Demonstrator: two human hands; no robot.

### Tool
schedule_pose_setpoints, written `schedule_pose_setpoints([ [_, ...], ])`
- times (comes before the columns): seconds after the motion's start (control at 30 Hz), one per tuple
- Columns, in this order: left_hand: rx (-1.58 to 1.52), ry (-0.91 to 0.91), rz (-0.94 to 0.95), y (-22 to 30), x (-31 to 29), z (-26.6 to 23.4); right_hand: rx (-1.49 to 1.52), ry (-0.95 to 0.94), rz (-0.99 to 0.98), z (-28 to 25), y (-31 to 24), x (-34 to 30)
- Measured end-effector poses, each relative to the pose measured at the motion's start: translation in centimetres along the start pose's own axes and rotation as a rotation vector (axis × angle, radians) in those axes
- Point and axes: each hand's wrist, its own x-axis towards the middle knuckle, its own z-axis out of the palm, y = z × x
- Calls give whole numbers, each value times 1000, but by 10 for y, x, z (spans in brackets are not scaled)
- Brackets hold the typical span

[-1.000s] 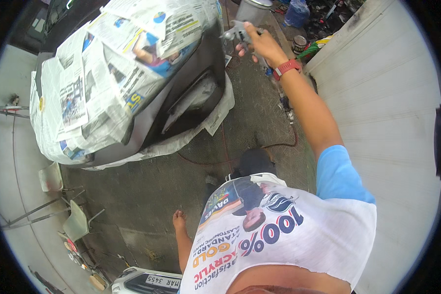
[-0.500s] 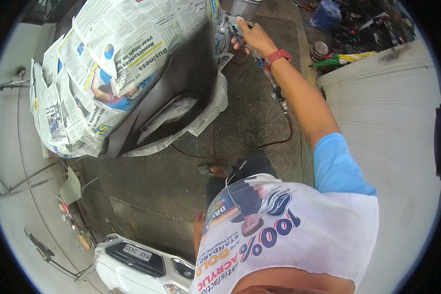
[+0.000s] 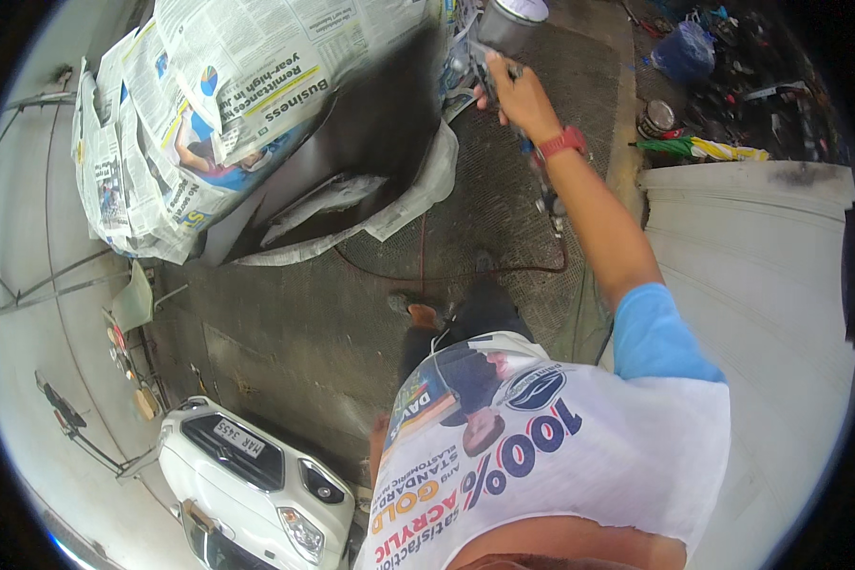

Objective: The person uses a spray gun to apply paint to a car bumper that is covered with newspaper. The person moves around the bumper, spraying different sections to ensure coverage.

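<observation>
My right hand (image 3: 524, 97), with a red watch on its wrist, is closed around the grip of a metal spray gun (image 3: 481, 65). The arm reaches forward, and the gun stands beside the far right edge of a dark painted car panel (image 3: 375, 119). Newspaper sheets (image 3: 256, 57) cover the surface around that panel, and an opening in the panel is papered over from behind. A hose fitting (image 3: 549, 201) hangs below the gun. Of my left hand (image 3: 378, 439), only a sliver shows beside the shirt; its fingers are hidden.
A thin red-brown hose (image 3: 446, 279) curves over the rough floor near my feet. Beyond the gun is a grey bucket (image 3: 515, 21). A white car (image 3: 256, 465) stands behind at lower left. A tin (image 3: 655, 119) and a folded umbrella (image 3: 703, 148) lie by the white wall at right.
The view has shifted, so the covered panel and white car sit differently in it. My right hand still grips the spray gun near the panel's far right edge.
</observation>
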Motion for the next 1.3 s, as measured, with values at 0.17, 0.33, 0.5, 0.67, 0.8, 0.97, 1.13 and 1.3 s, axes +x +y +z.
schedule_pose_setpoints([
  [0.17, -705, 98, -108, 20, 18, -15, 141, -251, -62, 22, -34, -83],
  [0.33, -290, 151, -213, 154, 13, -66, 260, -471, -120, 41, -33, -121],
  [0.5, -322, 281, -94, 141, 15, -66, 111, -338, -83, 33, -4, -90],
  [0.67, -329, 243, -153, 85, 14, -36, 66, -108, 18, 3, 19, -32],
  [0.8, -211, 117, -213, 41, -6, 7, -19, 69, 54, -9, 27, 5],
  [0.97, -233, 48, -244, 46, -20, 22, -24, 136, 5, -4, 46, 8],
  [1.13, -277, 92, -233, 60, -10, 9, 56, -88, -103, 25, 51, -60],
  [1.3, -340, 162, -164, 114, 24, -33, 121, -323, -189, 45, 41, -132],
])
